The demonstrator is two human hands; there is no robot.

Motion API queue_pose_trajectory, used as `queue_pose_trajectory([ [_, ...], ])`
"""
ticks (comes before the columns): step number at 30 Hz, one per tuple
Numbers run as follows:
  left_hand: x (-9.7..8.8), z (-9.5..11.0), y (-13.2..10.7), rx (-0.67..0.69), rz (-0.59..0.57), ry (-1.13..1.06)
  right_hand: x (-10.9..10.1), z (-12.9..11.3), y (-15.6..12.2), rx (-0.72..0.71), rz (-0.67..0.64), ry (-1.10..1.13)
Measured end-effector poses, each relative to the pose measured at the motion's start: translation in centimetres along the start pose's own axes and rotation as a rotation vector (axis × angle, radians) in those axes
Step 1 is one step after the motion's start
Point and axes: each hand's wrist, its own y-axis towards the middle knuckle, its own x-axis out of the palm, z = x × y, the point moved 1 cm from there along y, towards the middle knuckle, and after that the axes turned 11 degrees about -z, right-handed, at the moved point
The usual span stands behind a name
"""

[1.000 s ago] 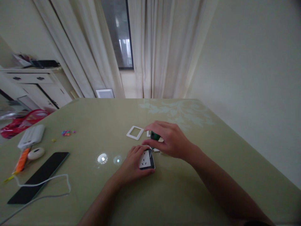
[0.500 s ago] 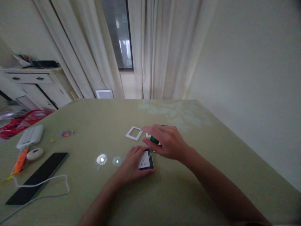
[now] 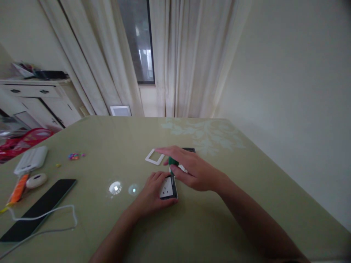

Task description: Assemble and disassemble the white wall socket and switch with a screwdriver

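Note:
My left hand [image 3: 151,193] lies on the green table [image 3: 208,223] with its fingers wrapped round a white wall socket [image 3: 167,188] in a dark frame, holding it flat. My right hand [image 3: 193,170] is closed on a green-handled screwdriver [image 3: 172,163] whose tip points down at the socket's upper right edge. Just beyond the hands lies a white square frame [image 3: 154,156]. A dark flat part [image 3: 189,150] shows behind my right hand, and a small white piece [image 3: 183,168] peeks out under its fingers.
At the left lie a black tablet [image 3: 35,209] with a white cable [image 3: 55,219], a white round object [image 3: 36,180], an orange pen [image 3: 18,188], a white power bank [image 3: 30,159] and small coloured bits [image 3: 74,156]. A white cabinet [image 3: 38,98], curtains and a window stand behind.
My right hand has moved left and down with the screwdriver, bringing it closer over the socket. My left hand has kept hold of the socket.

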Motion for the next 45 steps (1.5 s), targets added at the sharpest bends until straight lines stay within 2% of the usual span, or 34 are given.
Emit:
queue_pose_trajectory([
  [4,0.1,-0.1,0.1,0.000,-0.004,0.000,0.2,0.2,0.1,0.149,0.103,-0.190],
  [8,-0.2,0.4,0.0,-0.007,-0.009,-0.003,-0.1,0.9,0.0,0.083,0.062,-0.034],
  [12,-0.4,0.7,0.0,-0.013,-0.006,-0.004,-0.7,1.1,-0.3,0.200,0.108,-0.160],
  [16,-0.3,0.5,0.1,-0.016,-0.004,-0.006,-0.9,0.5,-0.4,0.074,0.022,0.004],
  [20,-0.1,0.3,0.1,-0.009,-0.002,-0.005,-0.9,0.3,-0.4,0.173,0.089,-0.150],
  [24,-0.1,0.4,0.1,-0.011,0.000,-0.008,-0.8,0.4,-0.3,0.116,0.012,-0.022],
  [28,-0.2,0.6,0.1,-0.012,0.000,-0.006,-0.8,0.6,-0.3,0.199,0.061,-0.075],
  [32,-0.2,0.6,0.1,-0.010,-0.002,-0.005,-0.5,0.4,-0.2,0.048,0.009,0.044],
  [36,-0.1,0.4,0.1,0.002,-0.004,0.001,-0.3,0.3,-0.2,0.146,0.093,-0.146],
  [40,-0.1,0.4,0.1,-0.002,0.001,0.000,-0.4,0.3,-0.2,0.065,0.012,0.042],
  [43,-0.1,0.5,0.1,-0.006,0.009,0.001,-0.7,0.5,-0.3,0.165,0.073,-0.044],
  [45,0.0,0.5,0.1,-0.007,0.012,0.001,-0.7,0.5,-0.3,0.172,0.069,-0.053],
])
